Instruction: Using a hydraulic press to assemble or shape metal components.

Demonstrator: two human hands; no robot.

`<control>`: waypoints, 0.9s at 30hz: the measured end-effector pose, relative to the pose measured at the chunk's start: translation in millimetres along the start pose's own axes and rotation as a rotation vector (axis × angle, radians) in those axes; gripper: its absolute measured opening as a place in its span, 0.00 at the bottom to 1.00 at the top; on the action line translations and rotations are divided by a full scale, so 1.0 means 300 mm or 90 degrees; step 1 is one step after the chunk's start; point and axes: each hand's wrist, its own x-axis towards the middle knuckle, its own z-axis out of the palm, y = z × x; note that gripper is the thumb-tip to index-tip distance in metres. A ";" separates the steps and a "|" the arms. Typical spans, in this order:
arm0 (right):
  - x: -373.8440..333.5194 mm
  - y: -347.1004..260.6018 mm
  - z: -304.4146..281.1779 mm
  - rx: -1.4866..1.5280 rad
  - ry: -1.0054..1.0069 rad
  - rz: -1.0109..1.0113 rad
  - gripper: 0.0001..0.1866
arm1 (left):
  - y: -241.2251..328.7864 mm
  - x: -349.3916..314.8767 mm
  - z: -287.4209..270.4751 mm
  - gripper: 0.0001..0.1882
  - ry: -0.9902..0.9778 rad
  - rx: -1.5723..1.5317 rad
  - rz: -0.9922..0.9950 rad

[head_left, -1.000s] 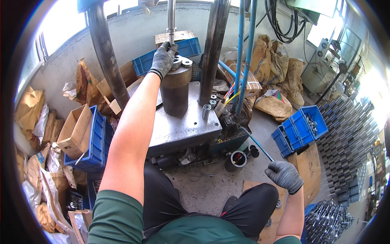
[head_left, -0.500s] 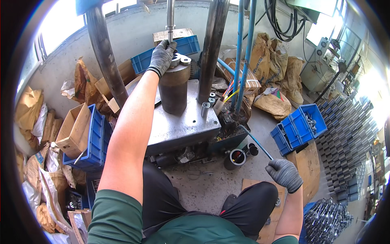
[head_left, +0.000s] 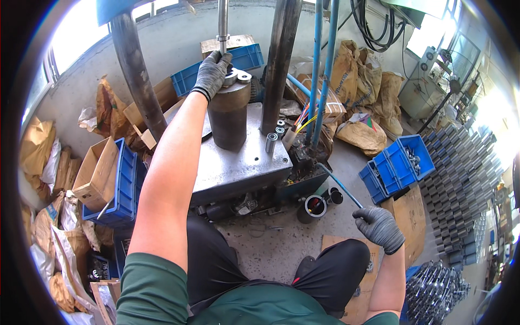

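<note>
My left hand (head_left: 213,75), in a grey glove, reaches up to the press, its fingers wrapped around the lower end of an upright metal rod (head_left: 222,24). Beneath it stands a thick dark steel cylinder (head_left: 229,122) on the press's metal table (head_left: 238,169). A shiny metal link with ring-shaped ends (head_left: 243,77) lies on the cylinder top beside my fingers; part of it is hidden by the hand. On the right, my right hand (head_left: 380,230), also gloved, is closed at the end of a slanting blue lever (head_left: 343,187).
Small metal bushings (head_left: 271,142) stand at the table's right edge. Dark steel columns (head_left: 280,67) and blue pipes (head_left: 326,70) rise around it. Blue crates (head_left: 403,162) and stacked metal tubes (head_left: 460,189) are to the right. A box-topped blue crate (head_left: 125,184) stands left.
The whole view has shifted slightly. My left hand stays at the rod and my right hand at the lever's end, with little other visible movement.
</note>
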 end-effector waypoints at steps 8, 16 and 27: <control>0.364 -0.045 -0.200 -0.155 0.466 -0.116 0.03 | -0.054 0.036 -0.029 0.16 -0.051 -0.190 -0.025; 0.669 0.041 -0.357 -0.171 0.559 -0.116 0.07 | -0.024 0.020 -0.020 0.18 -0.056 -0.182 -0.010; 0.044 -0.014 -0.051 -0.072 -0.198 -0.073 0.10 | -0.006 0.000 -0.030 0.18 -0.052 -0.182 -0.009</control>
